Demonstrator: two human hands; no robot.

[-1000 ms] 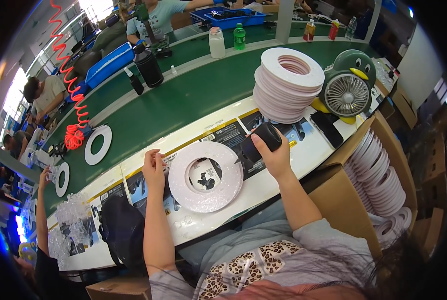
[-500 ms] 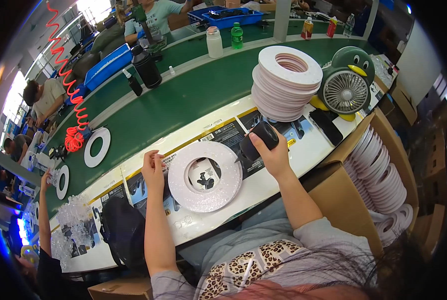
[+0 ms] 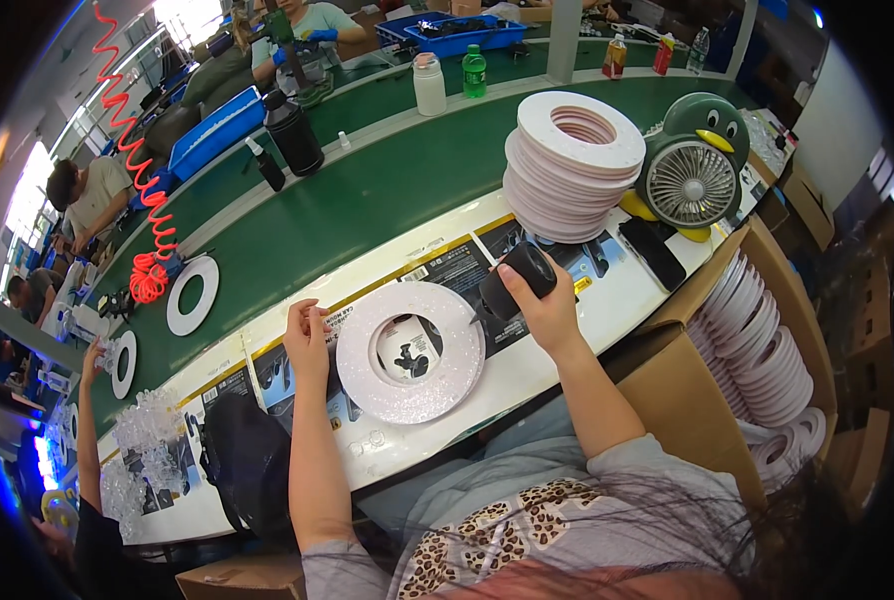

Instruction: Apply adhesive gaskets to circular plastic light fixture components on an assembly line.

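Note:
A glittery white ring [image 3: 367, 375] lies flat on the white worktop in front of me, with printed card showing through its hole. My right hand [image 3: 552, 305] is wrapped round a black squeeze bottle [image 3: 512, 285], tilted so that its narrow tip points down at the ring's right side. My left hand [image 3: 308, 335] is at the ring's left edge, fingers loosely bent and apart, with nothing visible in them. Whether it touches the ring I cannot tell. A few small clear rings [image 3: 371, 441] lie near the worktop's front edge.
A tall stack of white rings [image 3: 572, 180] stands at right, beside a penguin-shaped fan [image 3: 695, 170] and a black phone [image 3: 652, 254]. An open carton [image 3: 667, 400] holds more rings. Beyond runs a green conveyor [image 3: 387, 190] carrying a white ring [image 3: 193, 297]. A co-worker's arm [image 3: 89, 430] reaches in at left.
The white rings on the conveyor have shifted slightly left. Across the line, a co-worker's blue-gloved hand has come into view by the machine. My hands and the bottle have hardly moved.

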